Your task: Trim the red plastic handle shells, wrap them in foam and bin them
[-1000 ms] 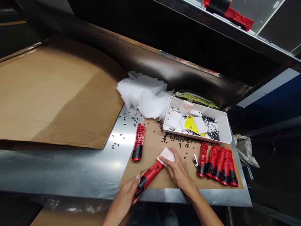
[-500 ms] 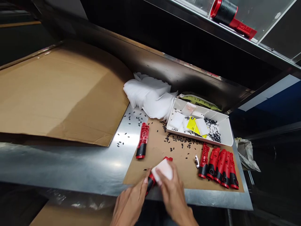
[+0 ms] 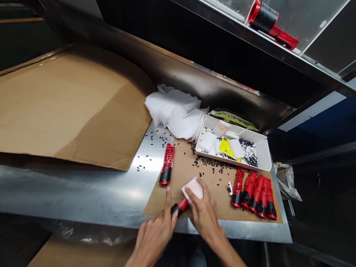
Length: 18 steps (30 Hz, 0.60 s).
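Note:
Near the front edge of the bench, my left hand grips the black end of a red and black plastic housing, its index finger stretched out. In my right hand is a white sponge block, pinched between thumb and fingers and pressed against the red end of that housing. Sponge and fingers hide much of the red end. A single red and black housing half lies beyond my left hand. To the right, several more red and black housings lie side by side.
A white tray holds white blocks, a yellow label and small black pieces, which are also scattered around it. White sheets are heaped behind. Large cardboard covers the left. A small metal tool lies by the housings. A shelf overhangs above.
The sponge has shifted slightly on the housing, showing more of its red part. My left index finger has straightened away from the housing. The view has moved a little.

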Each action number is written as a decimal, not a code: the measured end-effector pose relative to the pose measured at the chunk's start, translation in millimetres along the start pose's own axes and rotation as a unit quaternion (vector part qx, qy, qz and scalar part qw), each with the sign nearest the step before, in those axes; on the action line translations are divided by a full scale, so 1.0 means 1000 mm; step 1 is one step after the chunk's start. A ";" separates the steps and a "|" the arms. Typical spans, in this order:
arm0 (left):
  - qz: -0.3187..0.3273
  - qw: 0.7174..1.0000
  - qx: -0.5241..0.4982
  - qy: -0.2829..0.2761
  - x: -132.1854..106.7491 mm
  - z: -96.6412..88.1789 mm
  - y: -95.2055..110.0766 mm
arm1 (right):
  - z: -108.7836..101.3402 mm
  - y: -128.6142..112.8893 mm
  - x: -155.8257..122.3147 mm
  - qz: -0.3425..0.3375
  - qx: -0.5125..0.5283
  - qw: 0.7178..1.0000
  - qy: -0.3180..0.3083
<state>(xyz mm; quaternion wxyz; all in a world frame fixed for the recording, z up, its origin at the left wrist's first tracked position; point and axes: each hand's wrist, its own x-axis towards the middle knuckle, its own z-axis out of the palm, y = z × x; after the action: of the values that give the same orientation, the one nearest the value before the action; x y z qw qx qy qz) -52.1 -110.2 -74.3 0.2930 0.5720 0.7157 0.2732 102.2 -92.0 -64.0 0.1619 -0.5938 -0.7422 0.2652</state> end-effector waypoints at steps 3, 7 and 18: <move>-0.010 1.000 -0.025 0.004 -0.001 0.000 -0.001 | 0.005 0.006 0.000 -0.015 0.036 0.999 0.022; 0.007 1.000 0.012 -0.011 -0.007 0.006 -0.011 | 0.009 0.016 0.018 0.061 0.091 0.991 0.074; -0.041 0.987 0.058 -0.142 -0.004 -0.003 0.000 | -0.049 0.014 0.056 0.076 -0.001 0.992 0.100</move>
<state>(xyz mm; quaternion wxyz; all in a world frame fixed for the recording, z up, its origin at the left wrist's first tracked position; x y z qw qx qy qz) -54.0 -114.6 -71.7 0.3696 0.5910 0.7042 0.1350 127.5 -26.0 -37.0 0.2141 -0.6723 -0.6754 0.2146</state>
